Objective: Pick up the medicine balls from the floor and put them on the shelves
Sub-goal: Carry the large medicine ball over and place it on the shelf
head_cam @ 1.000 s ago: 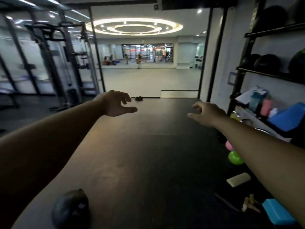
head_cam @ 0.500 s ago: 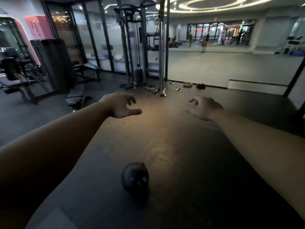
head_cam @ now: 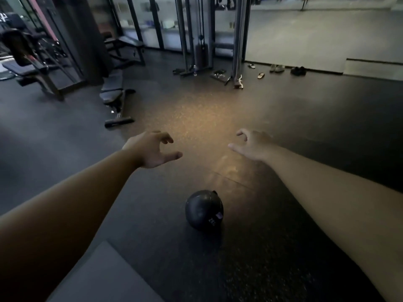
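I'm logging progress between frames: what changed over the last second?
The view swung left, away from the shelves, and tipped down, bringing the round black medicine ball from the lower left corner to centre, between the arms. Nothing was grasped. The left hand and right hand stay open, empty, stretched forward; the ball remains on the floor.

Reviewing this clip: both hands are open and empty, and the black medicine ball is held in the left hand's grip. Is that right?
Not quite. The head view shows the black medicine ball lying on the dark floor, in frame between the two forearms and touched by neither hand. The rest holds: the left hand and right hand are both open and empty, stretched out ahead of the ball.
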